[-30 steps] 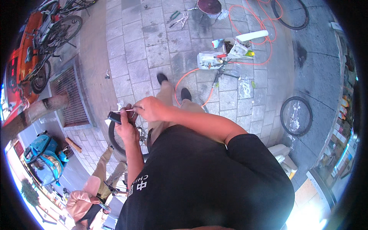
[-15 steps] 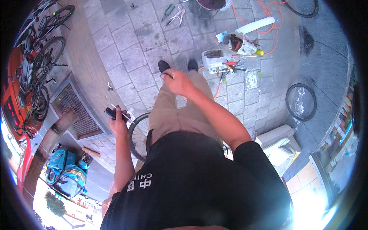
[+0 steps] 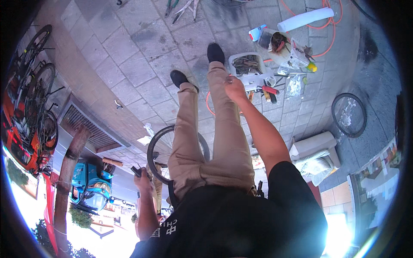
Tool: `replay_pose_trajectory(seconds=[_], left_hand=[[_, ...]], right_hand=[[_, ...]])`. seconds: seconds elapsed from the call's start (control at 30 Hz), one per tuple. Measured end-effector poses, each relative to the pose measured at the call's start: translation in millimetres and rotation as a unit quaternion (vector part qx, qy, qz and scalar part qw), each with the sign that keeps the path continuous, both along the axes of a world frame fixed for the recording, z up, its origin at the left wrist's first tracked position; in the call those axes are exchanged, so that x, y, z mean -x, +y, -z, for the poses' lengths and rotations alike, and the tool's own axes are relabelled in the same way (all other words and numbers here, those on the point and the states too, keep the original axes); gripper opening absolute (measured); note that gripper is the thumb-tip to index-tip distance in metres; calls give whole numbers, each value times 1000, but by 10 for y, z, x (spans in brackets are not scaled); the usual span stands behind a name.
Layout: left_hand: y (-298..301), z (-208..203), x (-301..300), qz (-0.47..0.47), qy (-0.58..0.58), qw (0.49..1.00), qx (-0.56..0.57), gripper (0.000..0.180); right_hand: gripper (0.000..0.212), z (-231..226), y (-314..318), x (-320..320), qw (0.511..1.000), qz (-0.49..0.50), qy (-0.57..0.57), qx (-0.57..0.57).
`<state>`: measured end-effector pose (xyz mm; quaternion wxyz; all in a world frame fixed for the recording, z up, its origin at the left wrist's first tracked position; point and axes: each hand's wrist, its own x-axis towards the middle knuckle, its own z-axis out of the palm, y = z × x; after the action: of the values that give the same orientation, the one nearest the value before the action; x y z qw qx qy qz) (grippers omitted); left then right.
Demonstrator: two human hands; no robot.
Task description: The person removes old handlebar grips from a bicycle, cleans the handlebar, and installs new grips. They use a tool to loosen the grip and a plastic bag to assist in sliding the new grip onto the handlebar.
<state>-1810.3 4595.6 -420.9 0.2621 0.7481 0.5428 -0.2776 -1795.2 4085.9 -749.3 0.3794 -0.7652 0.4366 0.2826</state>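
My left hand (image 3: 143, 184) is at the lower left, its fingers closed around a small black boxy object (image 3: 137, 171) whose kind I cannot make out. Out in front of my thigh is my right hand (image 3: 235, 89), its fingers curled together; whatever may be inside them is hidden. Just beyond it stands a white plastic tub (image 3: 231, 64) with dark items in it. A red-handled tool (image 3: 270, 90) and other hand tools lie beside the tub. By my left leg stands a bicycle wheel (image 3: 151, 151), partly behind my trousers.
Farther right are an open bag (image 3: 297, 53), a white roll (image 3: 305, 19) and an orange hose (image 3: 333, 41). A tyre (image 3: 365, 115) lies on the paving. Pliers (image 3: 171, 6) are at the far edge. Parked bicycles (image 3: 41, 90), a metal grate (image 3: 88, 124) and a blue vehicle (image 3: 88, 185) are leftward.
I have stepped toward the tub, one foot ahead of the other. My right hand has moved right and closer to the tub. My left hand is lower in view, still gripping the black object.
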Motion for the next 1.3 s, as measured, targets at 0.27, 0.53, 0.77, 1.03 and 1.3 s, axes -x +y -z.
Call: replay_pose_trajectory(seconds=[0.27,0.53,0.77,1.03,1.3], left_hand=[[-511,166,-341,84,78,993,8,22],[-791,150,-752,144,84,986,24,19],[-958,207,-1020,266,109,958,13,15],[-914,280,-1218,318,80,944,20,11],[-575,386,-1004,334,169,924,-71,27]], right_hand=[[36,85,-744,24,993,33,98,-61],[40,361,-1109,-96,994,-1,107,-19],[40,781,-1541,32,995,36,70,67],[40,1148,-2111,-16,981,79,71,165],[53,2768,-3021,255,926,189,104,308]])
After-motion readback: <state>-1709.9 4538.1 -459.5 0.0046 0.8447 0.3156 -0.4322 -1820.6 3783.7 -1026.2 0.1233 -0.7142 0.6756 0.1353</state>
